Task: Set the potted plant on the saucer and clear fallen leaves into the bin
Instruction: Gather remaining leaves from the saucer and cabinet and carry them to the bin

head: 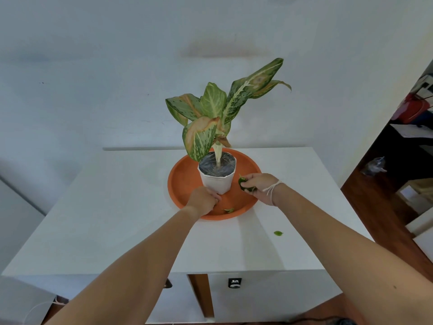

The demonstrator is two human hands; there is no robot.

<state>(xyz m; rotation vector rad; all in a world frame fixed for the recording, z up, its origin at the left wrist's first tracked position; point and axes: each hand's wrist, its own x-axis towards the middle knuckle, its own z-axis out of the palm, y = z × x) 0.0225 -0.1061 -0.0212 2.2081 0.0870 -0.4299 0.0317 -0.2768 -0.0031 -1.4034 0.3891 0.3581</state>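
While the potted plant (217,177) stands on the orange saucer (185,181), my left hand (203,200) grips its pot base, my right hand (257,184) clutching green leaves (244,186), one leaf (278,233) on the white table (117,219).

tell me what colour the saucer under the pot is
Orange saucer, clearest in the head view.

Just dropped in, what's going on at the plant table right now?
The white pot with the plant already stands in the orange saucer on the white table. The left hand grips the pot's base, and the right hand holds a bunch of green leaves. One fallen leaf still lies in the saucer, another leaf on the table. No bin is in view.
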